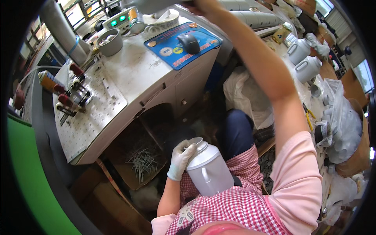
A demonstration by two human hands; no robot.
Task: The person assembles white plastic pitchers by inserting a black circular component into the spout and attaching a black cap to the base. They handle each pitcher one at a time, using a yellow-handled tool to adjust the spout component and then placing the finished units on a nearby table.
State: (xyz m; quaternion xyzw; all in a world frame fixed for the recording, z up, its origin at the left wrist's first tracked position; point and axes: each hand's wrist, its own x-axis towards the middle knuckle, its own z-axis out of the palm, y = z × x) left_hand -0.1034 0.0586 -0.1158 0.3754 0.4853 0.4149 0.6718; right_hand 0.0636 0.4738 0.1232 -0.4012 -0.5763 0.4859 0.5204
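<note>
My left hand (181, 158), in a white glove, grips a pale grey plastic jug (211, 172) by its neck. The jug rests tilted against my lap, its open round mouth facing up and its side handle toward me. My right arm stretches far forward, and my right hand (206, 8) is blurred at the top edge. Its fingers seem closed on a smooth grey object (156, 5), mostly cut off by the frame, so its kind does not show.
A white workbench (137, 78) holds a blue mat (172, 58) with a black mouse (188, 43), a grey cup (109, 43) and red-handled toggle clamps (72, 100). At right stand two grey jugs (308, 69). Below are a box of thin sticks (143, 160) and a plastic-lined bin (248, 94).
</note>
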